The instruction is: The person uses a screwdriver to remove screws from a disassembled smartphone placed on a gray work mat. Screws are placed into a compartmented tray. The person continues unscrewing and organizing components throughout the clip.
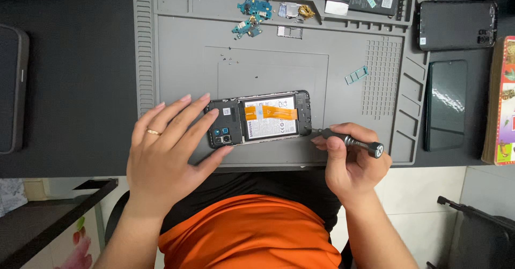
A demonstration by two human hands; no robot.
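Orange-ribboned opened phone [261,120] under left hand [170,151] fingers [194,120]; right hand [351,161] holding screwdriver [350,141].

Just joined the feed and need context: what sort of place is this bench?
Probably a phone repair bench: a grey repair mat, an opened phone with its battery showing, loose circuit parts, and a screwdriver in the right hand.

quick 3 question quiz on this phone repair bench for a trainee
1. True or false: the left hand rests on the camera end of the opened phone.
2. What does the right hand hold? A) tweezers B) screwdriver C) brush
3. What colour is the flat ribbon cable lying across the battery?

Key: 1 true; 2 B, its tip at the phone's right end; 3 orange.
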